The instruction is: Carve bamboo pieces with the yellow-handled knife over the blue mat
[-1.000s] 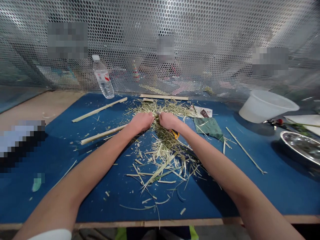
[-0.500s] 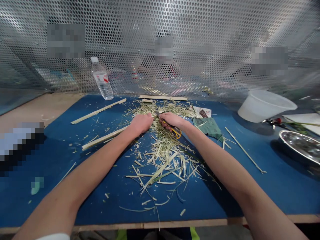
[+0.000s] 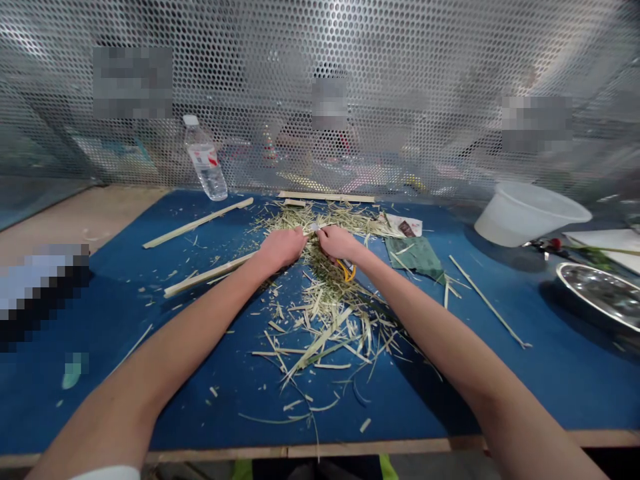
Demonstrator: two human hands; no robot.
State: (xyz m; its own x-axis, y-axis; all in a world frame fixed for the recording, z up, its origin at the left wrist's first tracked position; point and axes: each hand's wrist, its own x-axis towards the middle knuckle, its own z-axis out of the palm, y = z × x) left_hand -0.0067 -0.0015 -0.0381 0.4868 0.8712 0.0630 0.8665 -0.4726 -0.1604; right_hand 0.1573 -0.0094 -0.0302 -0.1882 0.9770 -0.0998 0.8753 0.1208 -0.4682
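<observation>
On the right a hand could pass over bare blue surface [image 3: 515, 287] between the thin stalk [image 3: 489, 302] and oval metal bowl [image 3: 561, 272], though the white plastic tub [image 3: 505, 217] closes the lane's far end. A water bottle [image 3: 206, 163] and the perforated metal screen [image 3: 410, 73] bar the back, heaped shavings [image 3: 325, 300] clutter the middle, and on the left a gap runs between the far pale strip [image 3: 200, 223] and near pale strip [image 3: 210, 274].

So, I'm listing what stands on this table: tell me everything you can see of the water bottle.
The water bottle is clear and plastic-looking, with a white cap on and a label in white and red. It stands on the blue tabletop, at the far side left of centre, before the perforated screen. It leans in the picture, cap to the left; how full it is, I cannot tell. Nothing but the tabletop appears to touch it.
</observation>
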